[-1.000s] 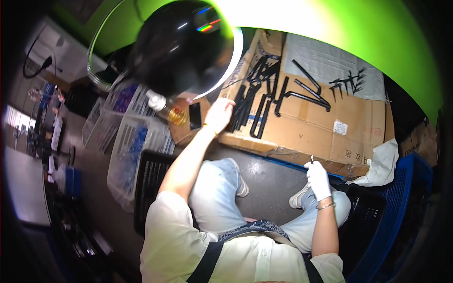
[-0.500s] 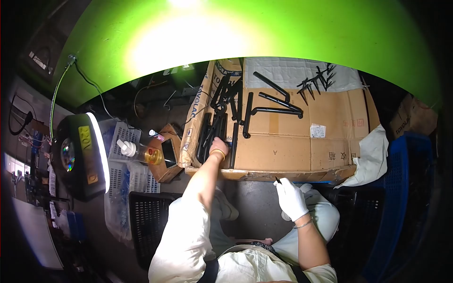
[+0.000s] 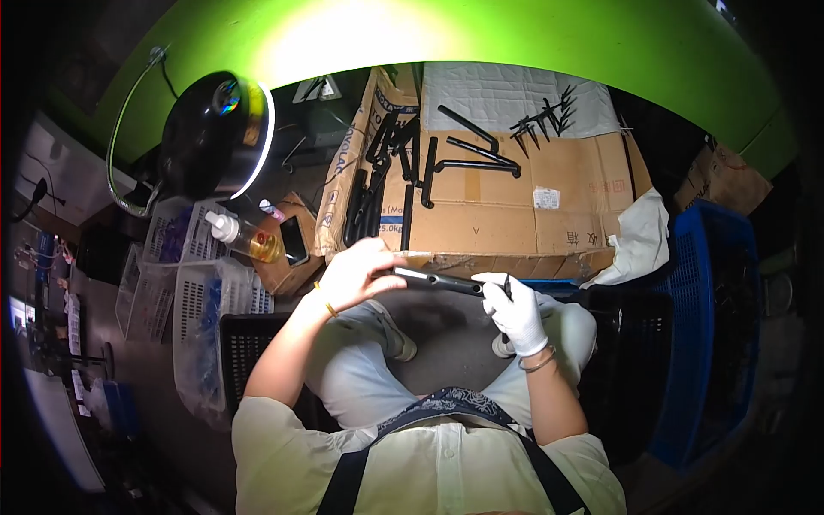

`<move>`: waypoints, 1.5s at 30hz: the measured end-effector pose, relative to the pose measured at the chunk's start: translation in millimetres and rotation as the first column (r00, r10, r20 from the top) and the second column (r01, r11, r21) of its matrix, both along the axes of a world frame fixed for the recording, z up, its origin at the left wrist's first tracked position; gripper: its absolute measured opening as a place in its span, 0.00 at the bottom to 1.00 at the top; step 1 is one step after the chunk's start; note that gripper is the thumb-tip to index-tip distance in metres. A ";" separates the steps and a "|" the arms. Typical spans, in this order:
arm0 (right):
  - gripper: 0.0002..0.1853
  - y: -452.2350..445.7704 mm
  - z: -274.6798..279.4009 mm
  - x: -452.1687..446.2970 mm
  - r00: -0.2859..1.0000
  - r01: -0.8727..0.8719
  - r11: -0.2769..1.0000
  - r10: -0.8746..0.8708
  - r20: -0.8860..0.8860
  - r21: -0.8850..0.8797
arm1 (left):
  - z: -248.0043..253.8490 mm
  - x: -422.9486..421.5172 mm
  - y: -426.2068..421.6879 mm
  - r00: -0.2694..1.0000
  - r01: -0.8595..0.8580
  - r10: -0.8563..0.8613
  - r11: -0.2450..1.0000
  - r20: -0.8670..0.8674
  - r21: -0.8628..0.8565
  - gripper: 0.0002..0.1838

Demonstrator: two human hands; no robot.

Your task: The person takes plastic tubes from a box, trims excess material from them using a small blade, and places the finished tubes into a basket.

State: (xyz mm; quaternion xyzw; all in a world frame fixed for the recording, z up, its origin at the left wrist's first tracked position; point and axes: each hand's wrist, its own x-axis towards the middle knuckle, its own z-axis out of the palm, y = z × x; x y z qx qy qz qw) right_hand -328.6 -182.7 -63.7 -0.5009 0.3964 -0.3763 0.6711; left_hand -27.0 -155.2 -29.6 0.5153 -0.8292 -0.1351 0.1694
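Note:
A black tube-shaped part (image 3: 436,281) with holes along its side lies nearly level in front of me, spanning my two hands. My bare left hand (image 3: 359,275) is closed around its left end, with thumb and fingers pinching it. My right hand (image 3: 515,319), in a white glove, has its fingertips closed at the tube's right end. A thin dark object (image 3: 507,285) sticks up from the gloved fingers; its kind cannot be made out. Beyond my hands, several similar black parts (image 3: 371,193) are heaped in the left of the cardboard box (image 3: 498,227).
Loose black tubes (image 3: 468,165) and spiky black pieces (image 3: 542,122) lie on the cardboard. A lamp (image 3: 215,137) hangs at left, above a pump bottle (image 3: 245,236) and a phone (image 3: 294,239). Blue crates (image 3: 708,343) stand at right, a white crate (image 3: 215,296) at left.
My left hand has come back from the heap in the box with a black tube. My right hand has moved slightly up and left to meet the tube's end. The view has shifted.

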 end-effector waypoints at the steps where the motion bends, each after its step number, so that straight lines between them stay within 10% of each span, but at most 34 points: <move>1: 0.12 13.2 5.1 3.2 0.994 0.088 0.993 -0.093 0.059 0.083 | 4.9 -8.6 1.1 0.992 -0.121 0.106 0.956 -0.072 -0.266 0.20; 2: 0.13 25.1 9.5 6.1 0.976 0.171 0.971 -0.191 0.108 0.170 | 14.6 -24.4 8.4 0.943 -0.332 0.298 0.837 -0.146 -0.435 0.19; 4: 0.17 45.7 10.5 16.4 0.923 0.295 0.913 -0.349 0.162 0.282 | -28.6 -55.1 18.7 0.503 -0.804 0.446 0.556 -0.740 -0.212 0.20; 5: 0.17 55.8 8.1 21.5 0.915 0.314 0.906 -0.369 0.162 0.285 | -42.6 -74.2 27.7 0.326 -0.728 0.480 0.677 -0.814 0.108 0.21; 8: 0.16 86.8 -5.2 37.1 0.945 0.303 0.935 -0.320 0.073 0.186 | -77.4 -143.2 53.3 0.204 -0.186 0.279 0.952 -0.938 0.242 0.27; 12: 0.12 112.7 -38.0 25.9 0.995 0.092 0.992 -0.089 -0.044 0.090 | -79.6 -151.4 63.8 0.001 -0.193 0.472 0.865 -0.881 0.463 0.25; 16: 0.14 112.8 -0.1 8.0 0.990 -0.121 0.953 0.135 -0.031 0.278 | -58.7 -121.8 76.3 -0.062 0.053 0.594 0.804 -0.802 0.592 0.24; 25: 0.15 104.1 22.8 17.7 0.872 -0.420 0.864 0.300 -0.386 -0.279 | -40.6 -132.1 100.4 0.033 0.053 0.586 0.808 -0.810 0.587 0.26; 45: 0.15 109.8 18.2 21.9 0.859 -0.419 0.906 0.373 -0.351 -0.064 | -46.5 -138.4 107.2 0.076 -0.048 0.548 0.837 -0.833 0.546 0.25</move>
